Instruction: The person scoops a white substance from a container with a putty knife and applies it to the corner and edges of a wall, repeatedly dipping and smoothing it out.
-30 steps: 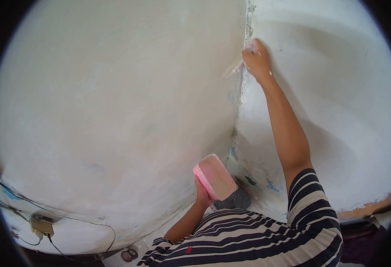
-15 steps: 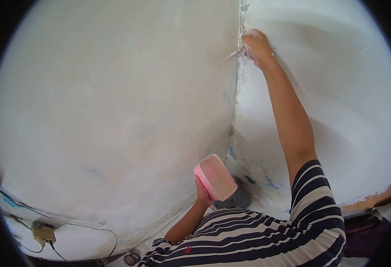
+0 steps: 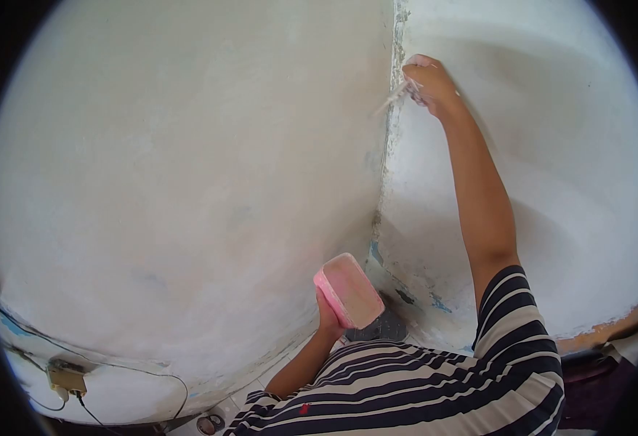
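My right hand (image 3: 426,81), smeared with white, is raised close to the wall corner (image 3: 394,109) and closed around a thin whitish tool (image 3: 392,99). The tool slants down and left across the corner toward the left wall (image 3: 210,167); its tip is blurred. Lower down, in front of my striped shirt, my left hand (image 3: 328,314) grips a pink rectangular plastic tub (image 3: 331,292) from its left side. The tub is tilted, its mouth facing me, with pale off-white material (image 3: 362,299) inside.
Peeling, rough patches run down the corner, with blue paint (image 3: 440,302) showing low on the right wall (image 3: 551,145). At lower left, a power socket box (image 3: 67,379) has plugs and loose black cables (image 3: 137,368). A dark grey object (image 3: 386,327) stands on the floor behind the tub.
My right hand and the tool have shifted slightly down and to the right, away from the corner line. My left hand keeps the tub in nearly the same place.
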Demonstrator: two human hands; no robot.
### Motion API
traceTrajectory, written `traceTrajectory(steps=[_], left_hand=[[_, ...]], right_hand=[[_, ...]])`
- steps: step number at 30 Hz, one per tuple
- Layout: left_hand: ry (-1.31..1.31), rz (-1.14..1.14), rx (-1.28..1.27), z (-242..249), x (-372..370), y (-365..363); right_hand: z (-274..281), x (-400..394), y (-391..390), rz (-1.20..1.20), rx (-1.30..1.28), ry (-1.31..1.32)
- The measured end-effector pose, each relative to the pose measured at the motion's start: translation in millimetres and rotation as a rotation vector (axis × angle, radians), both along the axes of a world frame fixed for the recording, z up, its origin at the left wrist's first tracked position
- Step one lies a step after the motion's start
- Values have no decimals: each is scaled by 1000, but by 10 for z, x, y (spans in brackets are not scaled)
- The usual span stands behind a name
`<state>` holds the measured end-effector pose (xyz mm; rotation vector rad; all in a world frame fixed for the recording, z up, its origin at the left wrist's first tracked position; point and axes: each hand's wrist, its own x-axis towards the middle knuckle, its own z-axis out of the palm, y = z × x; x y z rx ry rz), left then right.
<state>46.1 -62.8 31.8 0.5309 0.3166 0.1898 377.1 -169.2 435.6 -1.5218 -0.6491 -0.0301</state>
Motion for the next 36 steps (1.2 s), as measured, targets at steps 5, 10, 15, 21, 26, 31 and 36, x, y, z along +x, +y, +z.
traceTrajectory(steps=[5, 10, 15, 21, 26, 31, 36], left_hand=[[-29, -6, -2, -19, 33, 28], [-74, 3, 6, 17, 66, 44], [41, 23, -7, 29, 57, 20], [-4, 31, 42, 35, 74, -24], [13, 42, 11, 18, 23, -25], [-24, 58, -2, 36, 13, -32], [18, 76, 40, -54, -34, -42]], right_hand=[[372, -31, 290, -23, 440, -100], [233, -409, -108, 29, 347, -139], [-1019, -224, 253, -421, -54, -209], [-311, -362, 739, -288, 306, -168], [110, -280, 315, -217, 323, -90], [-1442, -574, 91, -209, 227, -52], [-3080, -799, 233, -356, -167, 116]])
